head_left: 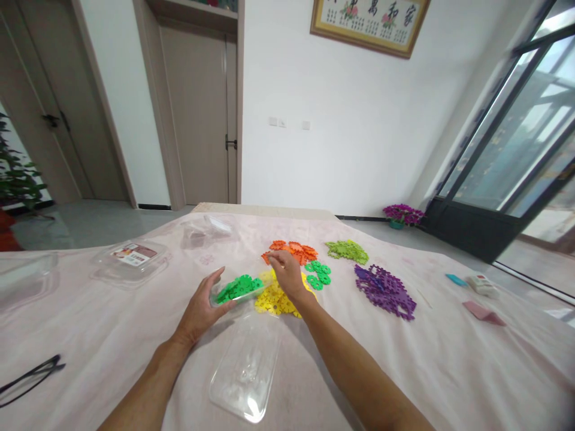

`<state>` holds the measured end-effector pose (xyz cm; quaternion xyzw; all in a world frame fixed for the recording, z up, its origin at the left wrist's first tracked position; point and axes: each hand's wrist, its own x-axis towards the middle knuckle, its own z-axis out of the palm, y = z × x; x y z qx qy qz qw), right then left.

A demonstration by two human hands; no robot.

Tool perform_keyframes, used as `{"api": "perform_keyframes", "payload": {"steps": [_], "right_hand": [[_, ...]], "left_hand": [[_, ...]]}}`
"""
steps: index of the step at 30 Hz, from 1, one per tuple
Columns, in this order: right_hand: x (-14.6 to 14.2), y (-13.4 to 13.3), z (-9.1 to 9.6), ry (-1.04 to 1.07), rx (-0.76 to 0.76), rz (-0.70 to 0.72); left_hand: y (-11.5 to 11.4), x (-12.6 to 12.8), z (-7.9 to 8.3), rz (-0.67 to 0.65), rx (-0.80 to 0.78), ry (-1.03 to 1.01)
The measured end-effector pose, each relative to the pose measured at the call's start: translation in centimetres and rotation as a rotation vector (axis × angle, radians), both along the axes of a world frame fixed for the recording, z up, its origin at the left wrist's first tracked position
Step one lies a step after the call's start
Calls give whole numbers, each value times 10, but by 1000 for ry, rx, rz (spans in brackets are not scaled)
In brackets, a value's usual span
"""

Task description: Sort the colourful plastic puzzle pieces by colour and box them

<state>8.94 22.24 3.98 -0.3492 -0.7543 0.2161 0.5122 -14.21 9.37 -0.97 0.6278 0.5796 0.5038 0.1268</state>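
Observation:
My left hand [207,302] is wrapped around the left end of a clear plastic container [245,297], which lies tilted above the table. Green snowflake-shaped plastic pieces [238,287] fill much of it. Just past its right end is my right hand [287,272], fingers drawn together in a pinch; whatever they hold is hidden. Yellow pieces [276,299] lie beneath that hand, and orange pieces [294,251] sit right behind its fingertips. To its right is a small group of loose green pieces [318,275]. A clear lid [247,371] rests on the cloth between my forearms.
Light-green pieces [348,251] and purple pieces [386,291] form piles to the right. Clear containers [130,262] stand at the left, near black glasses [31,378]. A pink cloth [484,313], a blue item [456,279] and a small white pack [483,285] lie far right.

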Motion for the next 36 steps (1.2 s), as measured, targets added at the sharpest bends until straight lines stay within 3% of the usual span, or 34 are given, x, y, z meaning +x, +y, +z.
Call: {"api": "perform_keyframes", "payload": {"steps": [3,6,10,15,20,36], "right_hand": [[54,18,-14,-41,11,-255],[114,31,-28,-244,-66,-573],[160,37,-45,-520,-232,-767],[155,39,-50,-688,-356,-735],[147,35,-40,-834,-320,-624],[139,29,-22,-1033,-314,-657]], "left_hand": [[0,0,0,-1,-6,-8],[1,0,-1,4,-24,-16],[1,0,-1,3,-48,-31],[0,0,0,-20,-76,-40],[0,1,2,-5,-69,-27],[-1,2,5,4,-57,-45]]}}
